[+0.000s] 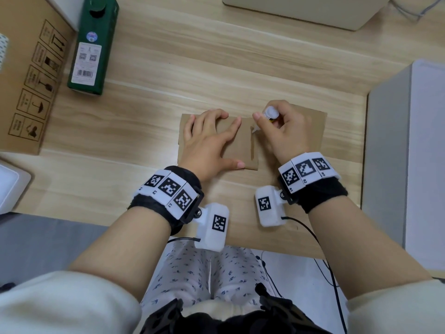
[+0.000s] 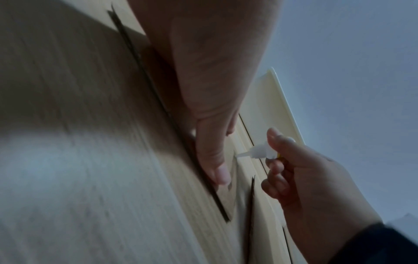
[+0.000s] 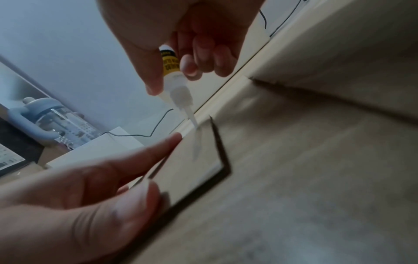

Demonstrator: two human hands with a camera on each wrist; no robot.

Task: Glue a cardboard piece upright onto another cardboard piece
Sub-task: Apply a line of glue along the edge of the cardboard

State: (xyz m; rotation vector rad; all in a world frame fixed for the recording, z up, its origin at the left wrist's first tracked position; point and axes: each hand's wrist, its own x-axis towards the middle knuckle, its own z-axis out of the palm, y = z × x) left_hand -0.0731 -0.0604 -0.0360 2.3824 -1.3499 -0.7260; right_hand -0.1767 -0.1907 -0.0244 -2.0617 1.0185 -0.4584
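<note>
Two brown cardboard pieces lie flat side by side on the wooden desk. My left hand rests on the left cardboard piece with straight, spread fingers that press it down. My right hand grips a small glue bottle with a yellow label, nozzle pointing down. The nozzle tip touches the left piece near its right edge, where a wet glue line runs. The right cardboard piece lies partly under my right hand. In the left wrist view the thumb lies flat beside the nozzle.
A green carton stands at the back left beside a large brown shipping box. A tall white box borders the desk on the right. A beige object sits at the back, and a water bottle is off to one side.
</note>
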